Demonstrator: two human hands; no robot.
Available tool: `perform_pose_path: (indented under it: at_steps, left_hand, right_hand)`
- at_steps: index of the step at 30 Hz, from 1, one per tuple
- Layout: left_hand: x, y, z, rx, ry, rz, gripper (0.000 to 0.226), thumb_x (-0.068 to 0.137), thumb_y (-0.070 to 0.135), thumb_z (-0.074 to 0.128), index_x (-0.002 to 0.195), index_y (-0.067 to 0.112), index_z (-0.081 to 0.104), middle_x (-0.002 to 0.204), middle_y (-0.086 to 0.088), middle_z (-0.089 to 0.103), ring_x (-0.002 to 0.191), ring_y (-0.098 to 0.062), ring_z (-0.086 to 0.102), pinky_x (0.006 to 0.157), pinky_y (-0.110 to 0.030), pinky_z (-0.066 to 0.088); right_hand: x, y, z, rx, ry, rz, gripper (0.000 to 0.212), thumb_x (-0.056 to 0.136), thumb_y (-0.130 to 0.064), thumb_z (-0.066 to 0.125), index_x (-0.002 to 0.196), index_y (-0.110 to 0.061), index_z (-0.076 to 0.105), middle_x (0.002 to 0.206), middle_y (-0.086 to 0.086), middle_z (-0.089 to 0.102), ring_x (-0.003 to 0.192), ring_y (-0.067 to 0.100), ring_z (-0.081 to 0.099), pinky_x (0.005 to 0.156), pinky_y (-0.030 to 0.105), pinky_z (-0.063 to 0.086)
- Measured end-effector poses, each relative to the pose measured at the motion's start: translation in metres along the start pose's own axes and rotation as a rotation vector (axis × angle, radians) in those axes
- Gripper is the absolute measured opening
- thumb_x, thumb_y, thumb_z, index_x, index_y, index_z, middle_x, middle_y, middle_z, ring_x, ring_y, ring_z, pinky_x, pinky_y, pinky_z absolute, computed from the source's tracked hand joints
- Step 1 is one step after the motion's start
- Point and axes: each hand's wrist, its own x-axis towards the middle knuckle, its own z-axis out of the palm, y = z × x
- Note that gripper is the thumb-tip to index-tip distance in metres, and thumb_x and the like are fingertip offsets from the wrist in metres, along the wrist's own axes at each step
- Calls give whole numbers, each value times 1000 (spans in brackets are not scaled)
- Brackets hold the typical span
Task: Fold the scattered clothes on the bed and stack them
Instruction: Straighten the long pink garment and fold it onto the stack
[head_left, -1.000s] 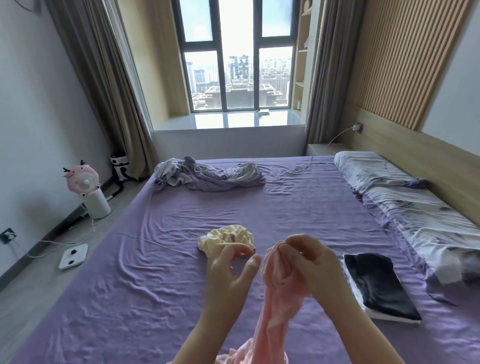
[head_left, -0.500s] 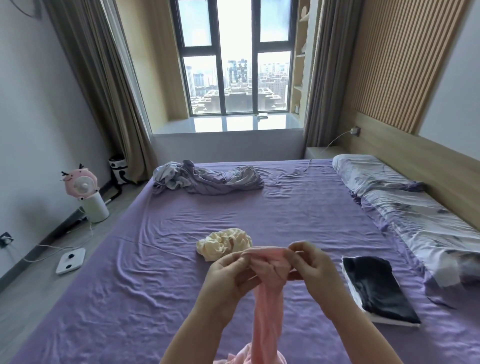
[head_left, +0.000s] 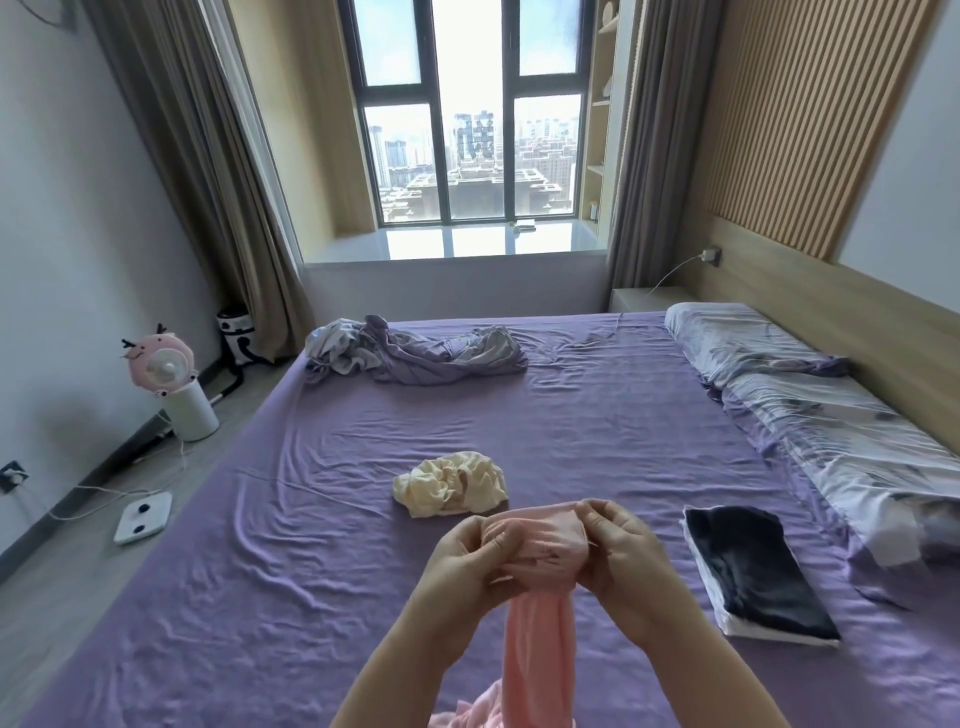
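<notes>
Hands bunching up a pink garment (head_left: 535, 597) over the bed (head_left: 260, 545)

Left hand (head_left: 467, 558) and right hand (head_left: 621, 551) both pinch its gathered top edge at about 6 o'clock; honestly, a grip that bunched could slip and drop the cloth crumpled.

Both hands meet over the near middle of the wrinkled purple bedsheet (head_left: 311, 545): left hand (head_left: 462, 558) and right hand (head_left: 621, 551) pinch the bunched top edge of the pink stretchy garment (head_left: 540, 613), which hangs straight down below the grip. Just behind the grip and a bit left lies the crumpled cream-yellow garment (head_left: 449, 483). Right of the grip sits the folded stack of dark navy cloth over white cloth (head_left: 748, 569). Far behind, near the bed's far edge, there's the rumpled grey-lilac heap of fabric (head_left: 415, 351). Pillows in pale printed cases (head_left: 810, 410) run along the far right.
</notes>
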Motion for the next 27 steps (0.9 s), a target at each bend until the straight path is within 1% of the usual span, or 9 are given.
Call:
perform_pose_path:
  at_steps: [3, 7, 10, 13, 15, 18, 20, 23, 27]
  left_hand:
    - [2, -1, 1, -136, 33, -61, 38, 76, 21, 64, 102, -6, 57, 89, -22, 67, 76, -27, 68, 74, -41, 58]
    - [2, 1, 9, -204, 32, -64, 47, 85, 23, 57, 110, -16, 53, 96, -32, 67, 75, -32, 70, 63, -38, 60]
    - [3, -1, 9, -157, 67, -30, 55, 88, 31, 55, 112, -18, 48, 95, -36, 63, 74, -37, 68, 60, -40, 59]
    - [2, -4, 5, -81, 32, 8, 58, 86, 31, 65, 115, -15, 45, 99, -34, 63, 82, -37, 66, 67, -43, 57]
    - [-1, -5, 0, 2, 4, 32, 65, 72, 27, 80, 122, 2, 47, 102, -22, 66, 87, -29, 67, 70, -38, 57]
    - [-4, -8, -7, 194, -66, 110, 67, 59, 26, 87, 117, 23, 53, 113, -22, 60, 92, -22, 66, 74, -34, 54]
    - [-7, -9, -9, 335, -99, 158, 56, 56, 30, 87, 104, 24, 59, 113, -25, 56, 88, -18, 61, 71, -30, 51]
    - [-11, -7, -7, 429, -86, 184, 39, 59, 36, 85, 90, 21, 66, 92, -16, 58, 77, -14, 56, 65, -26, 47]
    - [-8, -7, -6, 627, 166, 381, 6, 77, 19, 78, 76, 24, 74, 93, -7, 64, 86, -13, 60, 80, -28, 49]
  right_hand:
    - [0, 4, -5, -145, -7, -65, 2, 92, -13, 56, 91, -12, 55, 70, 6, 57, 54, 12, 55, 46, 25, 47]
    - [-5, 11, -9, -513, -198, -180, 34, 64, -32, 85, 89, -24, 63, 85, 5, 63, 72, 14, 63, 60, 26, 50]
    - [-4, 17, -8, -718, -132, -282, 17, 66, -27, 84, 74, -30, 70, 95, 8, 58, 83, 16, 61, 72, 26, 50]
    - [-3, 17, -9, -493, -135, -235, 17, 66, -26, 78, 75, -13, 72, 88, 18, 63, 78, 23, 62, 71, 33, 54]
    - [-3, 14, -11, -311, -159, -147, 21, 68, -23, 73, 80, -5, 70, 80, 16, 65, 74, 21, 63, 69, 30, 55]
    - [0, 12, -13, -140, -158, -19, 30, 74, -21, 67, 93, 2, 65, 85, 17, 68, 77, 22, 66, 73, 32, 56]
    - [1, 14, -12, -42, -170, 38, 33, 78, -20, 62, 98, 6, 63, 88, 21, 69, 77, 26, 68, 70, 34, 57]
    - [0, 15, -9, -23, -157, 54, 35, 78, -21, 60, 98, 6, 61, 84, 21, 68, 72, 26, 67, 61, 33, 56]
    - [-2, 19, -6, -94, -128, 15, 22, 83, -20, 57, 93, 0, 60, 79, 14, 65, 68, 20, 61, 59, 28, 53]
